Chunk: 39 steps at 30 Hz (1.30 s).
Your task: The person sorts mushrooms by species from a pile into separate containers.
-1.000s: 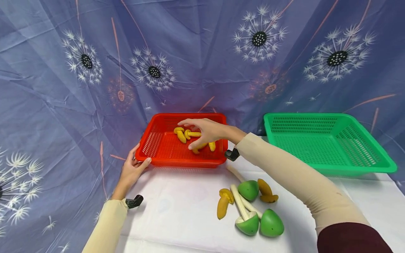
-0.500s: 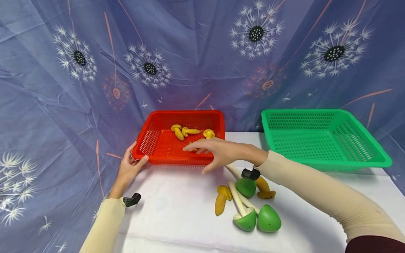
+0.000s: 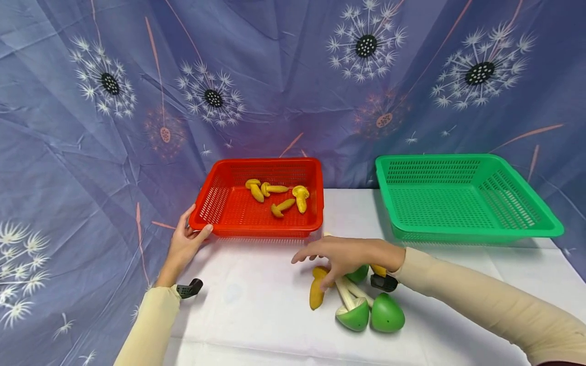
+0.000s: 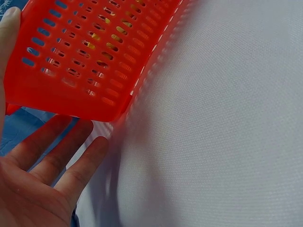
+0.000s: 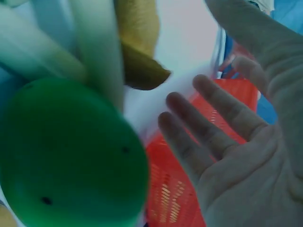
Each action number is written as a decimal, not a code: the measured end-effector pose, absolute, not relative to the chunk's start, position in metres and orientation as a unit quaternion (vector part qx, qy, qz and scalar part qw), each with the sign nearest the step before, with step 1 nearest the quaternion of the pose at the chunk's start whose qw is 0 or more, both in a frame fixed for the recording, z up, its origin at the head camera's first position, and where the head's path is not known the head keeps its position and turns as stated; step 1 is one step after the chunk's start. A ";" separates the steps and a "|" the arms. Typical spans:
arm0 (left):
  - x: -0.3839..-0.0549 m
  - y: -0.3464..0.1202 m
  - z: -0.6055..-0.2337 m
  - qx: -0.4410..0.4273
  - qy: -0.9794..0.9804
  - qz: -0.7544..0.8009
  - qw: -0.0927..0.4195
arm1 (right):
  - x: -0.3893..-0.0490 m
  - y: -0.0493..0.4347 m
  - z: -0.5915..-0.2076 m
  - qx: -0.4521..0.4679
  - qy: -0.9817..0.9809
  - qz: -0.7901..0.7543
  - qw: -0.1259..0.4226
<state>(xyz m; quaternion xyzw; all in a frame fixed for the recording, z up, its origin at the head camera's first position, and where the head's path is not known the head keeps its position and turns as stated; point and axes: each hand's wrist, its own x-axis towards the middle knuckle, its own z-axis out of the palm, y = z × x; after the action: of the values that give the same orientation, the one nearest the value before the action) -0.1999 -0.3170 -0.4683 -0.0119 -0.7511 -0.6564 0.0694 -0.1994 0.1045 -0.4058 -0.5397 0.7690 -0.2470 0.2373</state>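
My left hand (image 3: 183, 249) holds the near left corner of the red basket (image 3: 256, 233), thumb at the front rim and a finger along the left side. In the left wrist view, its other fingers (image 4: 75, 172) extend below the basket wall (image 4: 61, 106). My right hand (image 3: 345, 255) hovers above a yellow toy mushroom (image 3: 316, 293), fingers spread and holding nothing. Beside it lie green-capped toy mushrooms (image 3: 387, 313) with white stems. In the right wrist view, a green cap (image 5: 71, 151) and part of a yellow mushroom (image 5: 139, 71) show near the fingers (image 5: 182, 142).
Several yellow mushrooms (image 3: 300, 197) lie inside the red basket. At the right stands a green basket (image 3: 476, 233) with nothing in it. Another yellow mushroom (image 3: 378, 270) is mostly hidden by my right wrist. A blue dandelion-print cloth (image 3: 274, 76) hangs behind the white tabletop (image 3: 242, 305).
My right hand has moved from over the red basket towards the front right, to the loose mushrooms. My left hand stays at the basket corner. The head view has shifted slightly.
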 end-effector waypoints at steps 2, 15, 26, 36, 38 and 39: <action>-0.201 -0.319 -0.472 -0.009 -0.752 -0.655 0.070 | -0.199 0.107 -0.414 -0.538 0.776 -0.227 0.237; -0.203 -0.320 -0.478 -0.007 -0.754 -0.651 0.080 | -0.206 0.111 -0.428 -0.508 0.802 -0.164 0.267; -0.204 -0.322 -0.479 -0.008 -0.757 -0.648 0.078 | -0.210 0.110 -0.434 -0.504 0.795 -0.173 0.290; -0.206 -0.322 -0.480 -0.009 -0.757 -0.648 0.080 | -0.211 0.109 -0.437 -0.526 0.784 -0.178 0.276; -0.205 -0.322 -0.480 -0.007 -0.759 -0.646 0.082 | -0.211 0.109 -0.438 -0.527 0.786 -0.176 0.274; -0.205 -0.322 -0.480 -0.008 -0.759 -0.646 0.082 | -0.211 0.109 -0.438 -0.526 0.786 -0.175 0.273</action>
<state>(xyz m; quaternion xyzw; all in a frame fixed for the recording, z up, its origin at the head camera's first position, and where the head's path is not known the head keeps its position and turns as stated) -0.2048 -0.3216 -0.4805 -0.0077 -0.7590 -0.6458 0.0823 -0.2111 0.1092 -0.4378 -0.5261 0.7861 -0.1750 0.2732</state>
